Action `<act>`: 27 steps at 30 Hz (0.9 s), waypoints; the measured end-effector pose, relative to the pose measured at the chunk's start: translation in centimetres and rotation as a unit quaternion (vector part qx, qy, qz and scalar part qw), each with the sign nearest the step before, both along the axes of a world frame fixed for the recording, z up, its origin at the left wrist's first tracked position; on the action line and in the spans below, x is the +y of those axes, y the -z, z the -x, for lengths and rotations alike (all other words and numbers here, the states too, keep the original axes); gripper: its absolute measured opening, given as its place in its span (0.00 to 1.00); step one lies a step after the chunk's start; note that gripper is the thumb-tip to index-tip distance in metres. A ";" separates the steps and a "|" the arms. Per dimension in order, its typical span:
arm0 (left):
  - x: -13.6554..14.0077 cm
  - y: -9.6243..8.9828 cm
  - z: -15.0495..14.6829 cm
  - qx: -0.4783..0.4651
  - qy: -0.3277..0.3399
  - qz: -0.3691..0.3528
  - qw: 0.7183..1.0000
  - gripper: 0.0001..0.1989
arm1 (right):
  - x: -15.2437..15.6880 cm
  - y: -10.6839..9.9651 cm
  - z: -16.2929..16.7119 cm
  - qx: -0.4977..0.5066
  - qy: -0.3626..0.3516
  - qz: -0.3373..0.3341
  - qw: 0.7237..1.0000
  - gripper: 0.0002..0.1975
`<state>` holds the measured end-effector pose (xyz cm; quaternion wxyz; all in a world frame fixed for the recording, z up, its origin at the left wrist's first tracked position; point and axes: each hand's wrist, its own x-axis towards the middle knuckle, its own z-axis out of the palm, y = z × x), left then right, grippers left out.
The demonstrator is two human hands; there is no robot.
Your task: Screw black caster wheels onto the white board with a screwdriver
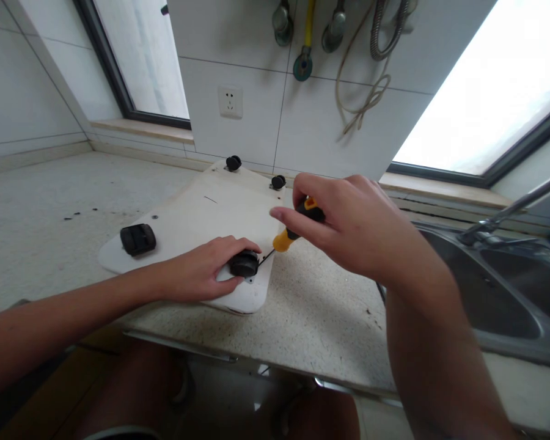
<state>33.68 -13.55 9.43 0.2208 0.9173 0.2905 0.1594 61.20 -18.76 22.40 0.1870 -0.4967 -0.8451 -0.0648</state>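
A white board with rounded corners lies on the countertop, its black caster wheels facing up. My left hand is closed round the near right caster, thumb on the near side and fingers on the far side. In my right hand is a yellow and black screwdriver, held tilted. Its thin shaft reaches down to the left, to the base of that caster; whether the tip sits in a screw is too small to tell. Another caster stands at the board's near left corner, and two small ones at its far end.
To the right is a metal double sink with a faucet. Pipe valves, a yellow hose and a looped cord are on the tiled wall behind, near a socket. Small dark bits lie on the left countertop.
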 end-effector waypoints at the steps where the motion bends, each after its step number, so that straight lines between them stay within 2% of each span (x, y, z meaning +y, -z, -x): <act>1: 0.0 0.0 0.0 0.001 -0.003 0.001 1.000 0.25 | 0.0 0.1 0.1 0.003 0.019 -0.012 1.000 0.24; 3: 0.0 0.0 0.0 -0.003 -0.005 0.002 1.000 0.24 | -0.1 0.0 -0.1 0.026 -0.001 0.005 1.000 0.21; 6: 0.0 0.1 0.0 -0.010 -0.006 0.003 1.000 0.24 | -0.3 -0.2 -0.5 0.047 -0.086 0.056 0.994 0.20; 7: 0.0 0.1 0.0 -0.011 -0.006 0.002 1.000 0.24 | -0.3 -0.2 -0.5 0.045 -0.089 0.051 0.994 0.18; 9: 0.0 0.2 0.0 -0.014 -0.007 0.000 1.000 0.24 | -0.1 -0.1 0.0 0.037 -0.049 0.016 0.998 0.16; 12: 0.0 0.1 -0.1 -0.017 -0.009 -0.003 1.000 0.23 | 0.1 0.2 0.4 0.044 -0.001 -0.017 0.999 0.23; 17: -0.1 -0.1 -0.1 -0.014 -0.007 0.000 1.000 0.22 | -0.2 -0.2 -0.7 0.047 -0.085 0.054 0.994 0.19; 19: -0.1 0.0 0.0 -0.013 -0.006 -0.002 1.000 0.23 | 0.1 -0.1 -0.4 0.027 -0.040 0.036 0.998 0.15; 21: -0.1 0.0 0.0 -0.012 -0.007 -0.005 1.000 0.25 | 0.5 0.3 0.4 0.019 0.031 -0.015 0.999 0.20; 23: -0.1 0.0 0.0 -0.010 -0.009 -0.006 1.000 0.25 | 0.9 0.6 0.9 0.033 0.046 -0.039 0.998 0.25; 27: 0.0 0.0 0.0 -0.002 -0.008 0.000 1.000 0.23 | 0.6 -0.2 -0.8 0.073 -0.067 0.039 0.994 0.20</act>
